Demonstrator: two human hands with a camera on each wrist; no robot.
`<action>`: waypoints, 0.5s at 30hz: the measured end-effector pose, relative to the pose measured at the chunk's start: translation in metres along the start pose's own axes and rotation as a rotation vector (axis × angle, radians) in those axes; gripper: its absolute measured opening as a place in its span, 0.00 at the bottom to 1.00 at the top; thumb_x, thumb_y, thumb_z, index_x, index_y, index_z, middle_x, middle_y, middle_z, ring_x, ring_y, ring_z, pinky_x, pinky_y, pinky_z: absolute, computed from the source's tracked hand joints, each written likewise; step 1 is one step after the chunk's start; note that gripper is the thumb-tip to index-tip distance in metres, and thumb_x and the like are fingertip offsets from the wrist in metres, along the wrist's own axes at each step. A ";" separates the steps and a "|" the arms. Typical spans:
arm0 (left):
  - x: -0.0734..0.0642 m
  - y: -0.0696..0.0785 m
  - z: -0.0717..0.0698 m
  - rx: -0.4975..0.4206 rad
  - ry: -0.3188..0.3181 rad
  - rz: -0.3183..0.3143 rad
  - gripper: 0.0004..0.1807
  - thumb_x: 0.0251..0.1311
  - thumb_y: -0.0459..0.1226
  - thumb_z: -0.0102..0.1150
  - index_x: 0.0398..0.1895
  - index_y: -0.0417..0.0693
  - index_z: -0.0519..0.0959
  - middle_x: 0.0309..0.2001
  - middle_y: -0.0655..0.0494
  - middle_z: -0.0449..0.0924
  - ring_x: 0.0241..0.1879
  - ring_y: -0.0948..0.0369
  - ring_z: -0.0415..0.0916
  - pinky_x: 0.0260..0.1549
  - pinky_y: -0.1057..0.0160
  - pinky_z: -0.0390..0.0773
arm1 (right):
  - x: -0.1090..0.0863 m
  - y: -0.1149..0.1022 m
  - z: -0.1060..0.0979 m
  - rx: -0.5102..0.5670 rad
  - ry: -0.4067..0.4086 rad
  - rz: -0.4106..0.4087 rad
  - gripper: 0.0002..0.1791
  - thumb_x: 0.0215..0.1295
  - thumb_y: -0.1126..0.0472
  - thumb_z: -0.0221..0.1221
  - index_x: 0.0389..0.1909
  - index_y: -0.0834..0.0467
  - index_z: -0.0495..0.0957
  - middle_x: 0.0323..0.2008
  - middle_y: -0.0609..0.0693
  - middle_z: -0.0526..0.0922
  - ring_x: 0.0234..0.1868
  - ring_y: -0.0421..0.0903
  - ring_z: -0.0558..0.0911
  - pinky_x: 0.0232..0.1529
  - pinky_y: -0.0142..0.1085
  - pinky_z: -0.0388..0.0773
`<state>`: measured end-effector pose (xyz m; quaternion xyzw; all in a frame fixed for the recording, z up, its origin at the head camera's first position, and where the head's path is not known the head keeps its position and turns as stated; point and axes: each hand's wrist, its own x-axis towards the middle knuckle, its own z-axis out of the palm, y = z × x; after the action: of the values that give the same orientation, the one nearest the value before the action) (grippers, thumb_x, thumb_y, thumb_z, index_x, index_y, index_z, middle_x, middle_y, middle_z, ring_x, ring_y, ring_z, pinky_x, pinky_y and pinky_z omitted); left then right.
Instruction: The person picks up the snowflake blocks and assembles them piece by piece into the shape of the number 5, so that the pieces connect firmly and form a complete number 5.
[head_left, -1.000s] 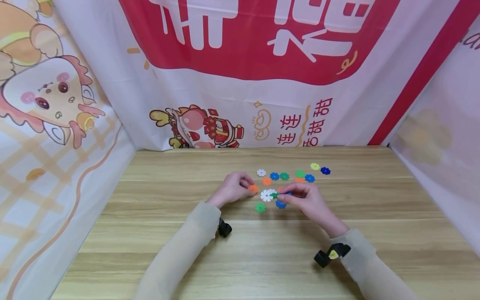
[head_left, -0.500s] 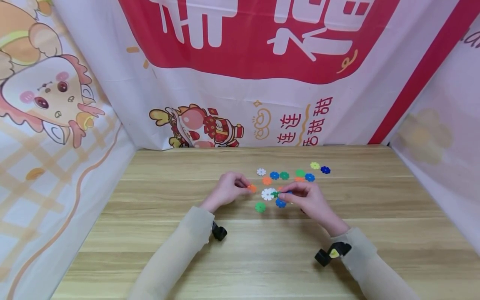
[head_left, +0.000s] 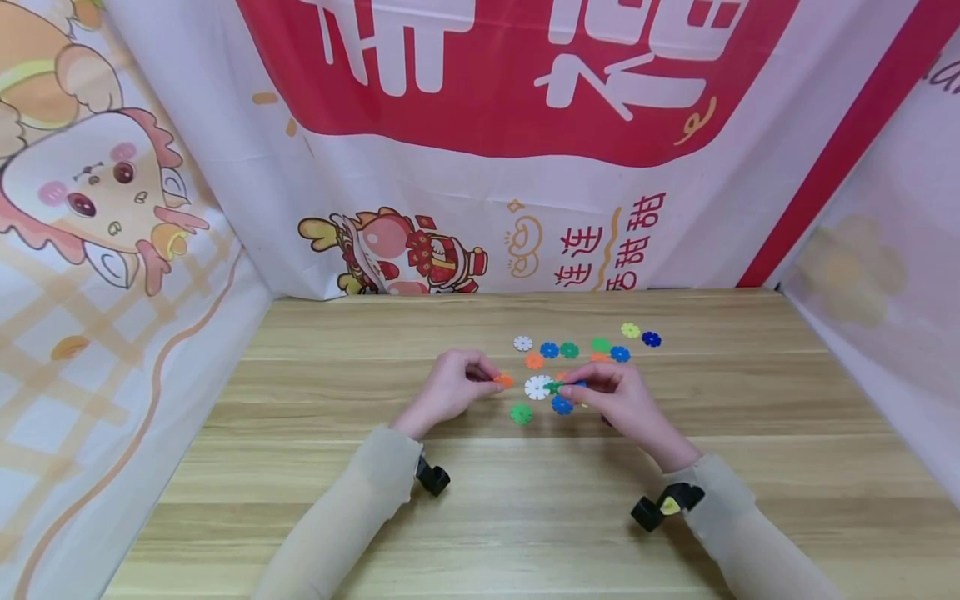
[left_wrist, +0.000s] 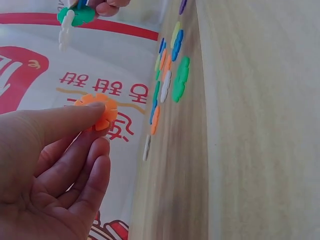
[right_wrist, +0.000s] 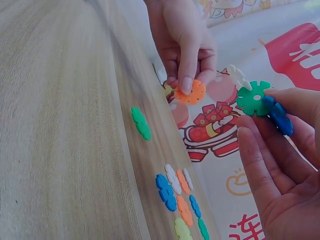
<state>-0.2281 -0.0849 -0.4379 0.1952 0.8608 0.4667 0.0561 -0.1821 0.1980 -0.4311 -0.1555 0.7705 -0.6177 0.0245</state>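
My left hand (head_left: 452,387) pinches an orange notched plastic disc (left_wrist: 109,114) between thumb and fingers, above the table. Opposite it, my right hand (head_left: 621,400) holds a small joined group of such discs: a green disc (right_wrist: 254,98) with a white disc (right_wrist: 239,76) and a blue disc (right_wrist: 278,117) slotted onto it. My right thumb and fingertips grip that group near the green and blue discs. A gap separates the orange disc from the group. In the head view, the right fingers partly hide the group.
Several loose discs lie on the wooden table (head_left: 315,467). Among them are a light green disc (head_left: 521,413), a blue disc (head_left: 562,405), a white disc (head_left: 522,342) and a yellow disc (head_left: 630,331). Printed cloth (head_left: 465,192) walls the table's back and sides.
My left hand has drawn a little to the left with the orange disc, away from the joined group. The right hand has stayed nearly still, keeping its grip.
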 end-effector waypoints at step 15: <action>-0.016 0.019 0.004 -0.078 0.041 0.031 0.06 0.57 0.35 0.76 0.33 0.54 0.86 0.34 0.63 0.84 0.34 0.61 0.81 0.36 0.61 0.83 | 0.000 0.000 -0.001 -0.014 -0.006 0.005 0.09 0.67 0.61 0.69 0.42 0.62 0.86 0.44 0.56 0.86 0.39 0.51 0.86 0.43 0.46 0.85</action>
<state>-0.2071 -0.0783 -0.4258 0.1964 0.8397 0.5048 0.0387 -0.1827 0.1985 -0.4314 -0.1555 0.7751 -0.6118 0.0273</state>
